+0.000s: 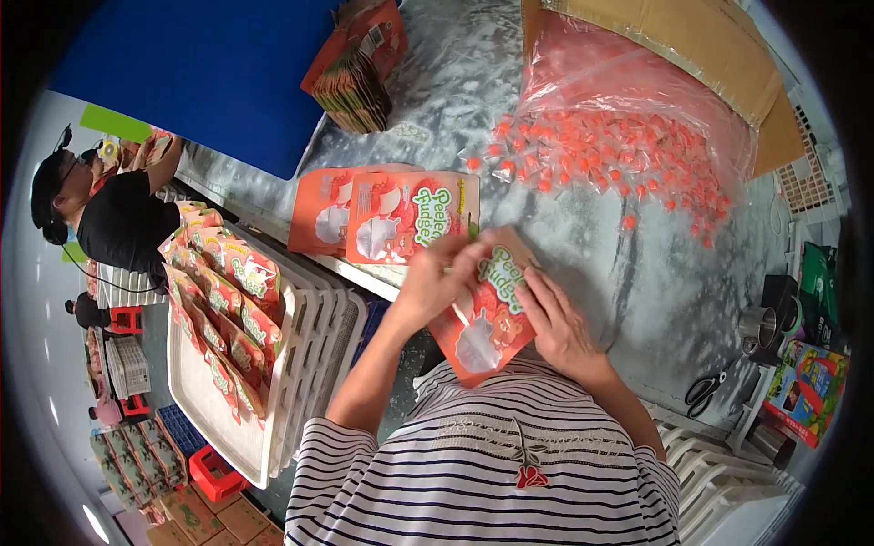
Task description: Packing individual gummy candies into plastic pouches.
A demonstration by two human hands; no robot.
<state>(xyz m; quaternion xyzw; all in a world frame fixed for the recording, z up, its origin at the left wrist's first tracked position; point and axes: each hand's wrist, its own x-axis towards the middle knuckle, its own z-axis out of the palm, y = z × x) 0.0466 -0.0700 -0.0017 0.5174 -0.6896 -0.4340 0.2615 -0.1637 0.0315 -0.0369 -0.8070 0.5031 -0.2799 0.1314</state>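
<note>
A red and orange stand-up pouch (492, 318) with a printed bear and a clear window is held tilted in front of my chest. My left hand (435, 280) is closed in a pinch at its upper left edge; the fingertips are slightly blurred. Along the pouch's right edge lie the fingers of my right hand (563, 326), gripping it; the thumb is hidden. Just beyond my left hand, several matching flat pouches (401, 218) overlap on the table's near edge. Small red candies (601, 155) in clear wrappers spill from a plastic-lined carton (674, 45) at the far right.
Stacked white trays (282, 409) at the left carry rows of filled pouches (232, 300). A bundle of pouches (355, 86) stands beside a blue board (200, 73). Black scissors (703, 393) and a metal cup (757, 325) are at the right. Another person (123, 209) works at the far left.
</note>
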